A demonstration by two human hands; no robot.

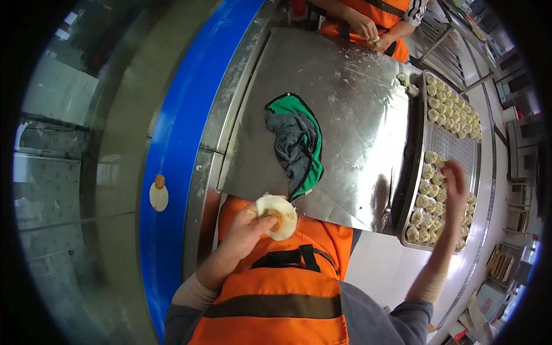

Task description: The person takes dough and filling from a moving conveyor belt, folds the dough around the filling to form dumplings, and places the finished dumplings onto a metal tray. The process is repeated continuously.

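Note:
My left hand (244,233) grips a round dough wrapper (286,206) in front of my orange apron, its thumb lying on the brown filling in the middle. Over on the right, my right hand (456,181) reaches above a perforated metal tray (454,142). Motion smears its fingers, so whether they hold anything cannot be made out. Rows of pleated dumplings (428,204) sit under and beside that hand. A second wrapper (159,198) lies on the blue conveyor belt (172,138) at the left, with a lump of brown filling (160,181) at its far edge.
A crumpled grey and green cloth (296,144) lies on the floured steel table (356,115). At the far side, a co-worker's hands (374,37) pinch a small pale piece. Two dough lumps (408,85) rest near the table's far right corner.

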